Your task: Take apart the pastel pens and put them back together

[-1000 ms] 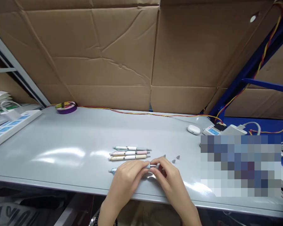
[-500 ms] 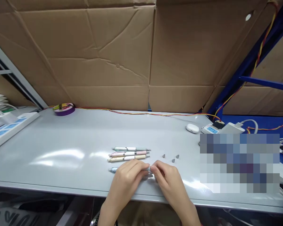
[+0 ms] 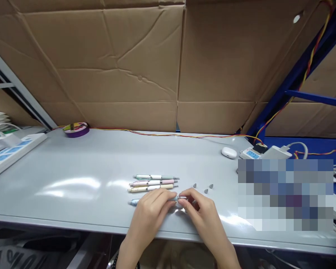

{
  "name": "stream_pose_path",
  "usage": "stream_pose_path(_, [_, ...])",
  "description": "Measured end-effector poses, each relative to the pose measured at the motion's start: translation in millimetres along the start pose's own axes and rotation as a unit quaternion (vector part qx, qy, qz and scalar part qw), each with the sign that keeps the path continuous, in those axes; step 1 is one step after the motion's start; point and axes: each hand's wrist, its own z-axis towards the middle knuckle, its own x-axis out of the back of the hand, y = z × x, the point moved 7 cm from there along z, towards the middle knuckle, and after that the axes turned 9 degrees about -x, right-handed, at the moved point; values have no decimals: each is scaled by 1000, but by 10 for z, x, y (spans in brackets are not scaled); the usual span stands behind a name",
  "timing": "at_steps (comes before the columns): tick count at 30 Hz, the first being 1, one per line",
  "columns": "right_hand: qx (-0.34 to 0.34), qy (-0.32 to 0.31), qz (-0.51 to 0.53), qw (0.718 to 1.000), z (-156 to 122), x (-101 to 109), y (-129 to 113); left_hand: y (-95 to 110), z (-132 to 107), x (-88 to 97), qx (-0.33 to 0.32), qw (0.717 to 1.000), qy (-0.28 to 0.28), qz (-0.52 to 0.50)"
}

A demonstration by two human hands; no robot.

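My left hand [image 3: 154,207] is closed around a light-blue pen [image 3: 133,202] that lies level just above the table, its rear end sticking out to the left. My right hand [image 3: 200,209] pinches at the pen's silver tip end [image 3: 182,197] between thumb and forefinger. Whether the tip cone is still joined to the barrel is hard to make out. Beyond my left hand lie a white-and-green pen [image 3: 154,177], a pink pen [image 3: 154,183] and a cream pen [image 3: 154,188], side by side. Three small grey cone tips [image 3: 206,191] lie beyond my right hand.
A white earphone case [image 3: 229,152] is at the back right, near a power strip [image 3: 252,154]. Another power strip [image 3: 16,153] and a purple tape roll [image 3: 76,130] lie left. A twisted wire [image 3: 156,135] runs along the table's back, below a cardboard wall [image 3: 123,86].
My right fingers have opened slightly and shifted a little right, so the silver tip end now shows between them. My left hand and the pen have barely moved.
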Motion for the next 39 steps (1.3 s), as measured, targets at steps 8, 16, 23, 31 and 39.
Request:
stream_pose_path(8, [4, 32, -51, 998, 2, 8, 27, 31, 11, -8, -13, 1000, -22, -1])
stream_pose_path(16, [0, 66, -39, 997, -11, 55, 36, 65, 33, -3, -23, 999, -19, 15])
stream_pose_path(23, [2, 83, -50, 995, -13, 78, 34, 74, 54, 27, -27, 999, -4, 29])
stream_pose_path(31, [6, 76, -35, 996, -30, 91, 34, 79, 25, 39, -37, 999, 24, 25])
stream_pose_path(39, [14, 49, -48, 998, -20, 48, 19, 65, 38, 36, -23, 1000, 18, 12])
